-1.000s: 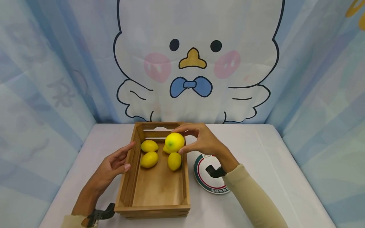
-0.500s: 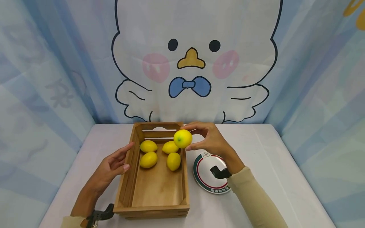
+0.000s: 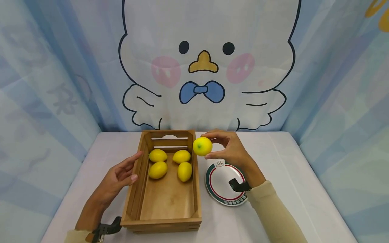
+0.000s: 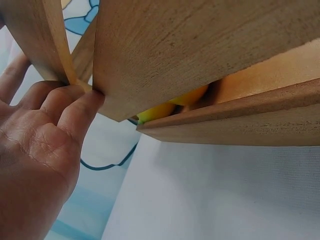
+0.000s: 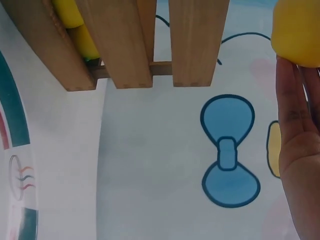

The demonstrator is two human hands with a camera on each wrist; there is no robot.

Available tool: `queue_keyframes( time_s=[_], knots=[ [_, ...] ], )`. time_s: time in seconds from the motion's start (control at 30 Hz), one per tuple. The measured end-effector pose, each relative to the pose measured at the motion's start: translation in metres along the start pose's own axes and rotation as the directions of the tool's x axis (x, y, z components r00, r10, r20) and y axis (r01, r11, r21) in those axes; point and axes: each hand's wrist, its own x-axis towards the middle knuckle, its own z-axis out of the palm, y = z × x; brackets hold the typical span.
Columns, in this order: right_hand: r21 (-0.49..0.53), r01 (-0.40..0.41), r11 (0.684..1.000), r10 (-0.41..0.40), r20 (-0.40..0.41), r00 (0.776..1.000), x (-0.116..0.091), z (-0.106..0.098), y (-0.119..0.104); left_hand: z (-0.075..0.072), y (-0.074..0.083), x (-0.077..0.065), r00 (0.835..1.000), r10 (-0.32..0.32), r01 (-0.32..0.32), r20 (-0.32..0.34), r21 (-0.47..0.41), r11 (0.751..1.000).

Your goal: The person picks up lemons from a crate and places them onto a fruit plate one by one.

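Note:
My right hand (image 3: 230,147) pinches a yellow lemon (image 3: 202,146) between thumb and fingers, above the right rim of a wooden crate (image 3: 168,222). In the right wrist view the held lemon (image 5: 299,32) shows at the top right corner, beside the crate's slats (image 5: 120,47). My left hand (image 3: 117,179) rests its extended fingers against the crate's left side; the left wrist view shows the fingertips (image 4: 90,105) touching the slats. Inside the crate, toward its far end, lie several more lemons: a left pair with a front lemon (image 3: 158,170), and a right pair with a front lemon (image 3: 184,171).
A round white plate (image 3: 223,184) with a green and red rim lies right of the crate, partly hidden under the right wrist. Both stand on a white-covered table (image 3: 285,168). A curtain (image 3: 203,111) with a cartoon bird hangs behind and at both sides.
My right hand has carried the lemon up and rightward, from over the right-hand lemons to over the crate's right rim. The left hand stays at the crate's left side.

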Motion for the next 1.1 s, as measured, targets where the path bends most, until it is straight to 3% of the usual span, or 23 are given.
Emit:
queue_keyframes(
  time_s=[1.1],
  knots=[
    [0.047,-0.078,0.996,0.082,-0.095,0.992,-0.04,-0.015,0.039,0.0,-0.001,0.0,1.0,0.006,-0.006,-0.003,0.001,1.0]
  ],
)
